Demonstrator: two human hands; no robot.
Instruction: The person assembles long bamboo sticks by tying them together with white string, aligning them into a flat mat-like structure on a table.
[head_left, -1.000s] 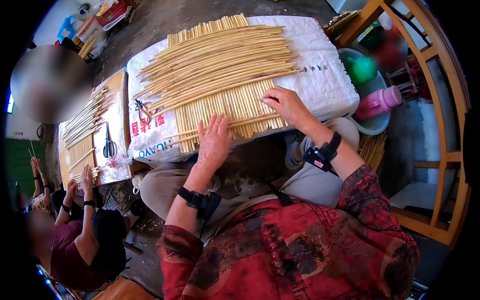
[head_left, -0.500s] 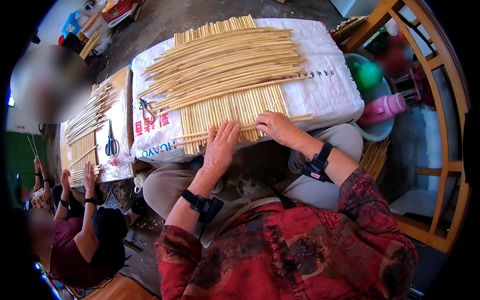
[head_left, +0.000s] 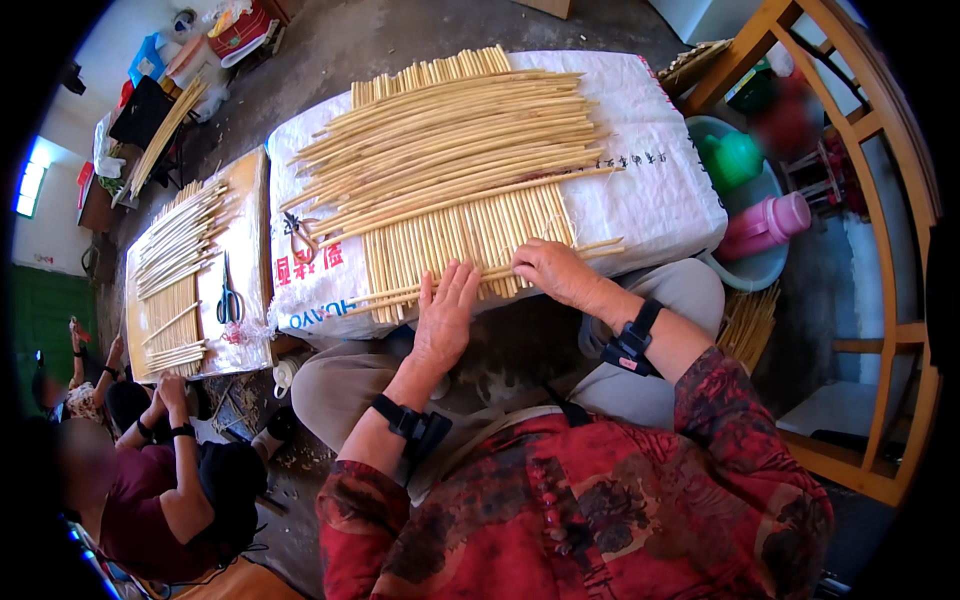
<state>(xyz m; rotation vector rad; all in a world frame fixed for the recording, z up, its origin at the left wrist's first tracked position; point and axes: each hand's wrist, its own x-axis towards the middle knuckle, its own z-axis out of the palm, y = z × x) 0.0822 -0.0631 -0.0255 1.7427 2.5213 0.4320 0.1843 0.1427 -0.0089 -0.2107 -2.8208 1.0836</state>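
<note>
A mat of pale bamboo sticks [head_left: 455, 165] lies woven on a white woven sack [head_left: 655, 170] spread over a low table before me. My left hand [head_left: 445, 315] rests flat, fingers spread, on the near ends of the upright sticks. My right hand [head_left: 552, 272] presses its fingertips on a crosswise stick at the mat's near right edge. Both wrists wear black straps.
Scissors [head_left: 300, 235] lie on the sack's left part. A second board [head_left: 245, 230] to the left holds more sticks and green-handled scissors [head_left: 228, 295]. A seated person [head_left: 165, 480] is at lower left. A basin [head_left: 760, 265] with green and pink jugs and a wooden frame [head_left: 885, 330] stand right.
My right hand has drawn left and nearer along the mat's near edge. My left hand has slid slightly nearer, staying flat on the stick ends.
</note>
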